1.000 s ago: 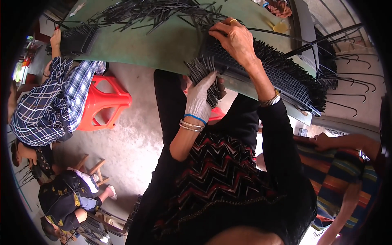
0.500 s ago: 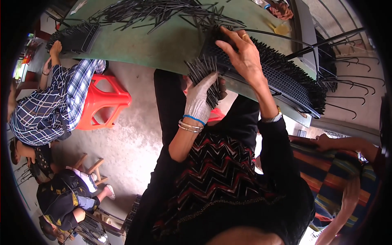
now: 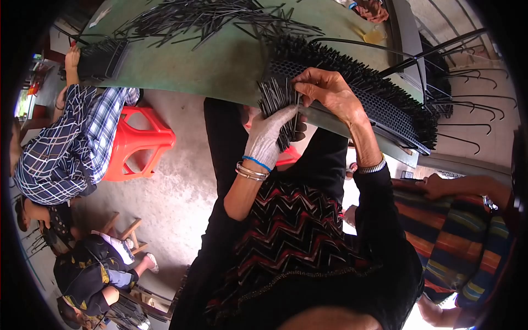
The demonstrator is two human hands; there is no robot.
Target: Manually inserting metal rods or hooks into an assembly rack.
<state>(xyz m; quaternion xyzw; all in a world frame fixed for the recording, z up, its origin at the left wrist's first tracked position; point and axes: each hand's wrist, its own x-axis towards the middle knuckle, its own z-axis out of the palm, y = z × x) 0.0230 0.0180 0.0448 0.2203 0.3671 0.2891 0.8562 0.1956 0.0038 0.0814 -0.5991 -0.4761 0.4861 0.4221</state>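
On the left, a heap of loose, thin black sticks [image 3: 192, 23] is lying unused on the green tabletop [image 3: 159, 69]. The left hand [image 3: 269, 131], wearing a white knit glove, is gripping a dense bundle of the same sticks [image 3: 273, 99], so plenty are remaining. The bare right hand [image 3: 333, 94] is bending its fingertips to the bundle's right edge; whether they are pinching a stick, I cannot tell. Rightward, the long black perforated panel [image 3: 385, 111] is sitting along the table edge, its far rows bristling with upright sticks, its near holes showing bare.
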